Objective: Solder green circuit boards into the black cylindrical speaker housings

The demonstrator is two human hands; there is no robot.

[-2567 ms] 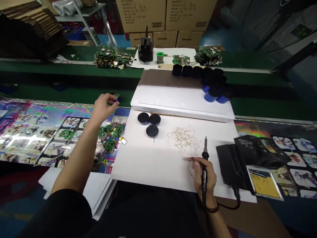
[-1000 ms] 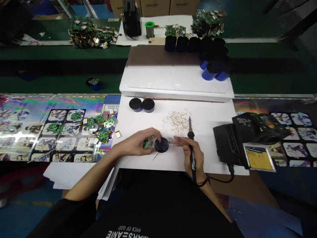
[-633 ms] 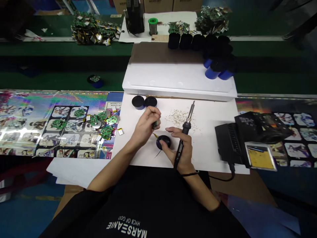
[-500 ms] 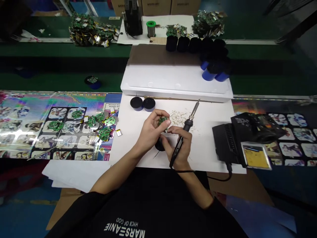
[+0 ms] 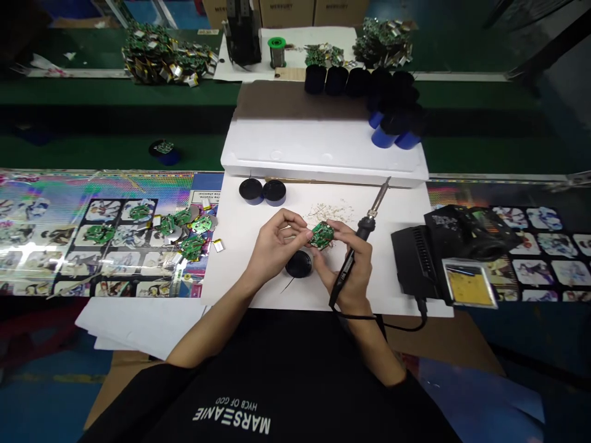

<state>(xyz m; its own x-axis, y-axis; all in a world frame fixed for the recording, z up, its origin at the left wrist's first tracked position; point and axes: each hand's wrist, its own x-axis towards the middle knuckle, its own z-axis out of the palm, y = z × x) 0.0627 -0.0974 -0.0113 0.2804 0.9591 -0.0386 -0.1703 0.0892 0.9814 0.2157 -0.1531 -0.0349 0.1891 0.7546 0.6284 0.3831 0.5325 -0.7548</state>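
The small green circuit board [image 5: 322,235] sat near the frame's centre, pinched between the fingertips of the left hand [image 5: 279,243] and right hand [image 5: 353,271], its long axis hard to tell. The right hand also gripped a soldering iron [image 5: 364,229], slanting toward the upper right, its tip well clear of the board.
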